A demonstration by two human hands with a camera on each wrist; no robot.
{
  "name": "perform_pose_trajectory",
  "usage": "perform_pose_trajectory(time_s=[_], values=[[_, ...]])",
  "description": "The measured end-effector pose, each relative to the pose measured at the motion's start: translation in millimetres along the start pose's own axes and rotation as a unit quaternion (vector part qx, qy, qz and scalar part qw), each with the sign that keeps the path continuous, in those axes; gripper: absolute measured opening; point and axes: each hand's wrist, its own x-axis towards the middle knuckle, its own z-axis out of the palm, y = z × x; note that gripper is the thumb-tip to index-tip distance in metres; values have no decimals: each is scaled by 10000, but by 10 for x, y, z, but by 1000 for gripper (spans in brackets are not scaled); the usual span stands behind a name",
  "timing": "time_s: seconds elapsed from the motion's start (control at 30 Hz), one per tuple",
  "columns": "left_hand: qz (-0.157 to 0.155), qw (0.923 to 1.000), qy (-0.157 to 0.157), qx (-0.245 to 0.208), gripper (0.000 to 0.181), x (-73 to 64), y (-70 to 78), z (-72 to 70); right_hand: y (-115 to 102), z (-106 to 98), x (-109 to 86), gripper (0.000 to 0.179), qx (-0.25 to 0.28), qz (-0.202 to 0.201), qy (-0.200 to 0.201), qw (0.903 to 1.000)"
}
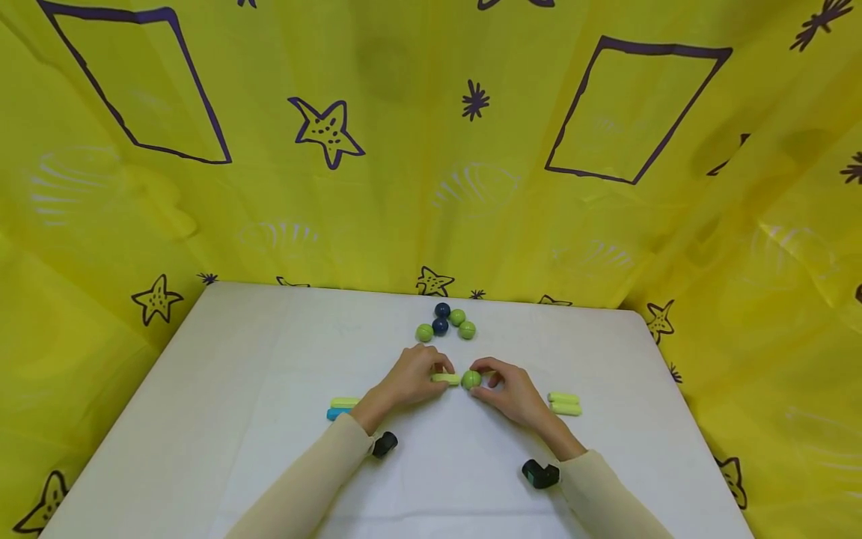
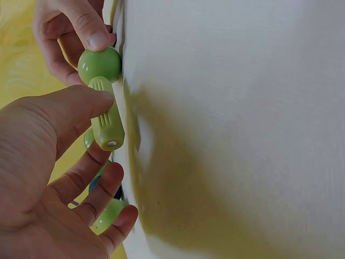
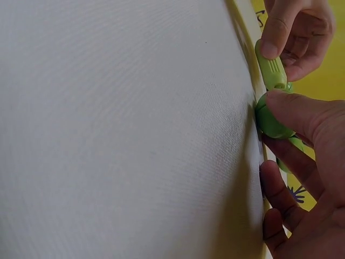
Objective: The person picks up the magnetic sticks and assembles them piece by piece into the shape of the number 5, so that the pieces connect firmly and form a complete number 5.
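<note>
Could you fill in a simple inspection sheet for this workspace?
Surface: white table, faint creases.
Job's things: yellow-green stick, its end facing a green ball.
Clutter: three more green balls and two dark blue balls, beyond the hands; another yellow-green stick and a blue stick at left; two yellow-green sticks at right.
Hands: left hand pinches the stick; right hand pinches the ball.
Cables: nothing seen.
Surroundings: yellow sheeting with dark starfish drawings.

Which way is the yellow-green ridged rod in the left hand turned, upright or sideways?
Sideways: in the head view, the rod extends lengthwise from the left hand toward the glossy green ball.
</note>
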Motion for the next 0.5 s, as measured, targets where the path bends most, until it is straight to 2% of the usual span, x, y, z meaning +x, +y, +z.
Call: perform_pose_trajectory(time_s=[0.5], values=[[80, 9999, 38, 70, 13, 37, 3, 31, 4, -5, 6, 33, 36, 46, -54, 10000]])
